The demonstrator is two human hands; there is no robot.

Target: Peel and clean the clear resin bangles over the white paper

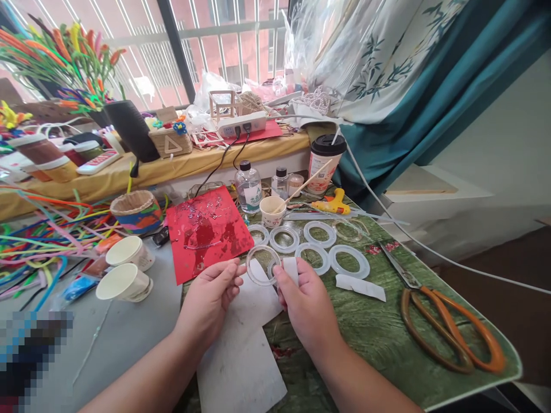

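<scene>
A clear ring, like a resin bangle (260, 283), is pinched at its right edge between the thumb and fingers of my right hand (310, 307). A folded piece of white tissue (291, 267) is tucked in that same hand. My left hand (210, 301) is beside the ring's left edge, its thumb pressed to the fingertips; anything between them is too small to make out. Beyond the hands lie several translucent ring moulds (350, 269). Under the hands, white paper sheets (241, 367) lie on the green tabletop (357, 338).
Orange-handled scissors (430, 321) and a white strip (360, 287) lie to the right. A wet red sheet (206, 229), paper cups (124, 282) and pipe cleaners (26, 241) are left. Behind stand a bottle (248, 189), a cup with a stick (272, 213) and a yellow glue gun (333, 203).
</scene>
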